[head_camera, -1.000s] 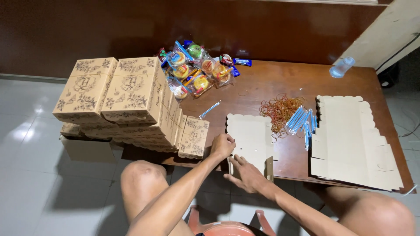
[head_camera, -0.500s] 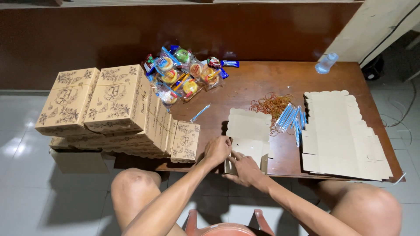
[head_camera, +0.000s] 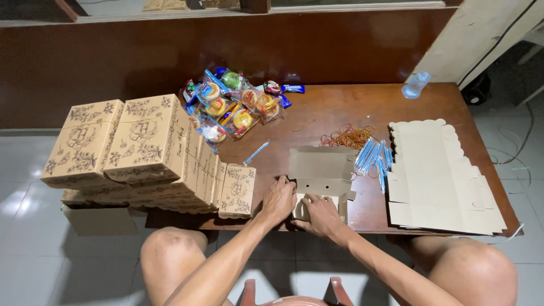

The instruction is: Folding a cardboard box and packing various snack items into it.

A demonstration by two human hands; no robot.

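A flat tan cardboard box blank (head_camera: 319, 169) lies partly folded at the near edge of the brown wooden table (head_camera: 340, 107). My left hand (head_camera: 279, 199) presses on its near left corner. My right hand (head_camera: 320, 215) grips the near flaps, which stand bent up. Just right of the blank lie a bunch of clear blue-tipped wrapped pieces (head_camera: 372, 157) and a heap of rubber bands (head_camera: 347, 136).
Stacked printed boxes (head_camera: 141, 150) fill the table's left end. Wrapped snacks (head_camera: 232, 107) sit at the back. A pile of flat blanks (head_camera: 439, 175) lies at the right. A plastic bottle (head_camera: 415, 85) stands far right. My bare knees (head_camera: 170, 249) are below the table edge.
The blank's near flaps have been bent up from flat. Both hands stayed at its near edge; the view shifted slightly.
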